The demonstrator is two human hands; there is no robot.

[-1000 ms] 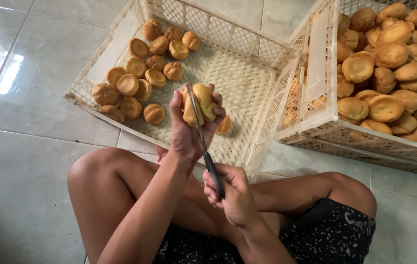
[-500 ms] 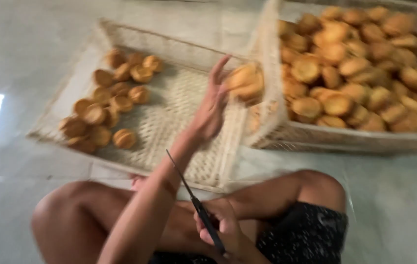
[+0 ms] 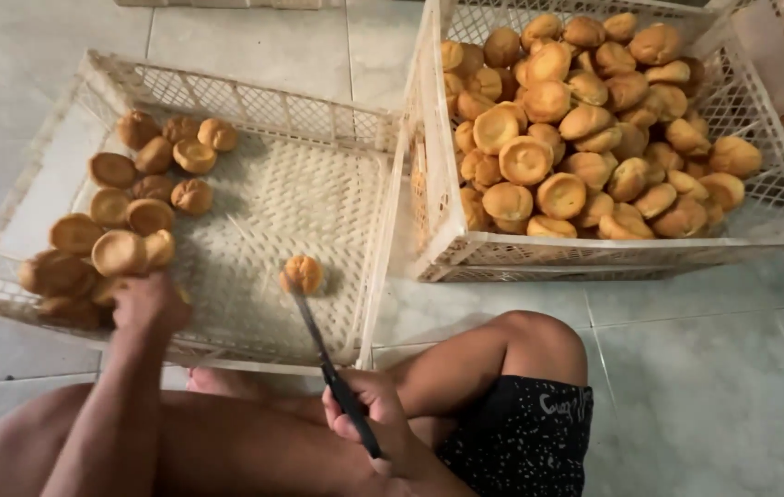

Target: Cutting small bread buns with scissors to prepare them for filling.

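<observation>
left hand (image 3: 146, 304): down in the left crate (image 3: 337, 120), fingers curled over the buns at its near-left corner; cannot tell if it grips one
right hand (image 3: 364, 410): closed around black handle of a knife (image 3: 323, 354), held over the lap
knife: thin blade points up and away, tip right by a lone bun (image 3: 303, 273)
lone bun: sits alone on the mesh floor of the left crate, near its right wall
bun pile (image 3: 125, 221): clustered along the left side of that crate
right crate (image 3: 778, 138): heaped with golden buns (image 3: 576, 120), just beside the left crate
floor (image 3: 714, 368): pale tiles; person sits cross-legged, black shorts (image 3: 521, 433)
</observation>
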